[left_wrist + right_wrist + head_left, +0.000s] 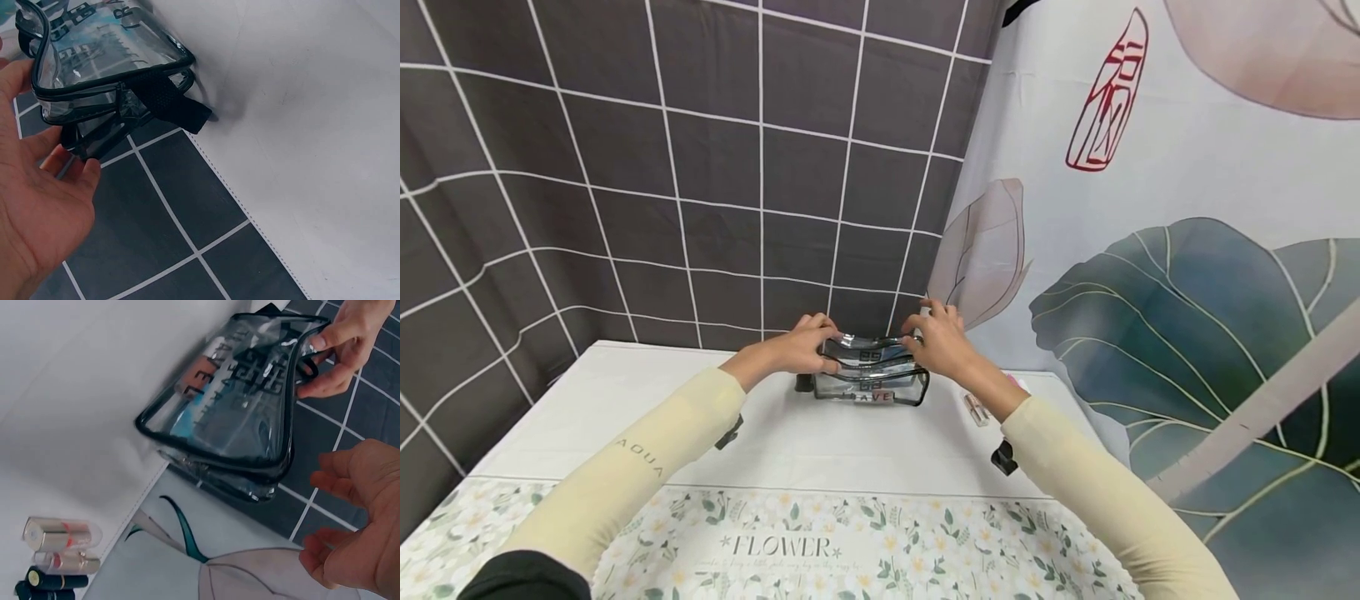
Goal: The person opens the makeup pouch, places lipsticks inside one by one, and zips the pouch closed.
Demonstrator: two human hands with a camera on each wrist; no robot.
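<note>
A clear plastic toiletry bag with black piping and black lettering stands at the back of the white table. My left hand grips its top left corner, thumb on the front and fingers behind, as the right wrist view shows. A black fabric tab sticks out from the bag's left end. My right hand is raised by the bag's top right corner. In the right wrist view the right hand is apart from the bag, its fingers loosely bent around nothing. Bluish and reddish-brown shapes show through the bag's clear wall.
Several lipstick-like tubes lie on the table to the right of the bag. A floral mat covers the table's near side. Behind the table hang a dark grid-patterned cloth and a leaf-printed curtain.
</note>
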